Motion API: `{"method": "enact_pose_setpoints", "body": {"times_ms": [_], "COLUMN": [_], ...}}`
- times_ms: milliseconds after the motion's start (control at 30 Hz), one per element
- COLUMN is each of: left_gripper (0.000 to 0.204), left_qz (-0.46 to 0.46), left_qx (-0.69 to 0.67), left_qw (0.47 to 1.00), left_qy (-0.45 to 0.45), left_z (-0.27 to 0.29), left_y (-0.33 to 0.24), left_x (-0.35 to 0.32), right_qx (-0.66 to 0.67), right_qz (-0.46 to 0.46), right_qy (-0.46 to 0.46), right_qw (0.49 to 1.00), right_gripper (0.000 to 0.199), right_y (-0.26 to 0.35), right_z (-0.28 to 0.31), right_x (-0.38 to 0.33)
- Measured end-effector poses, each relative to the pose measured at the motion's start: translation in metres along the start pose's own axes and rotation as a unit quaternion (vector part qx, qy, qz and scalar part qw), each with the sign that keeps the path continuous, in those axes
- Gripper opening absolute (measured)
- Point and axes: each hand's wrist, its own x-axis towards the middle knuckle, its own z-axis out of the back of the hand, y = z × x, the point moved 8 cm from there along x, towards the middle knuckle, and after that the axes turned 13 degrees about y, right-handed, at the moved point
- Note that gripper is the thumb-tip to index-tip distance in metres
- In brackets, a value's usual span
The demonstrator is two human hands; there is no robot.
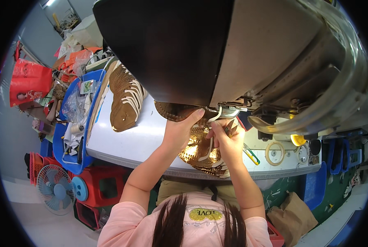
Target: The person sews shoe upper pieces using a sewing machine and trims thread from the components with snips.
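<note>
Two hands work at the sewing machine: the left hand lies flat, fingers spread, on a gold sandal upper, while the right hand pinches its cream strap near the needle. One stack of strapped uppers waits on the counter; how many remain I cannot judge.

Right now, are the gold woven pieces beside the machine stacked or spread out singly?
Stacked. The gold woven pieces overlap in a pile on the white table, their cream straps fanned together.
</note>
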Motion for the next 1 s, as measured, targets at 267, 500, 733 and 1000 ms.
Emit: {"method": "enact_pose_setpoints", "body": {"times_ms": [267,500,733,1000], "left_gripper": [0.018,0.014,0.018,0.015], "left_qz": [-0.039,-0.009,-0.075,-0.159], "left_qx": [0.017,0.075,0.184,0.392], "left_qw": [0.996,0.989,0.973,0.900], "left_qy": [-0.077,-0.124,-0.117,-0.102], "left_z": [0.000,0.005,-0.015,-0.025], "left_y": [0.005,0.023,0.029,-0.001], "left_x": [-0.006,-0.021,-0.031,-0.025], "right_qx": [-0.005,0.000,-0.018,-0.038], "right_qz": [-0.022,-0.023,-0.010,-0.018], "right_qy": [0.000,0.003,-0.013,0.000], "right_qw": [1.000,1.000,1.000,0.999], "right_gripper": [0.016,0.017,0.016,0.015], "right_y": [-0.005,-0.006,-0.008,-0.013], "right_z": [0.012,0.019,0.035,0.035], "right_x": [-0.003,-0.008,-0.010,-0.010]}}
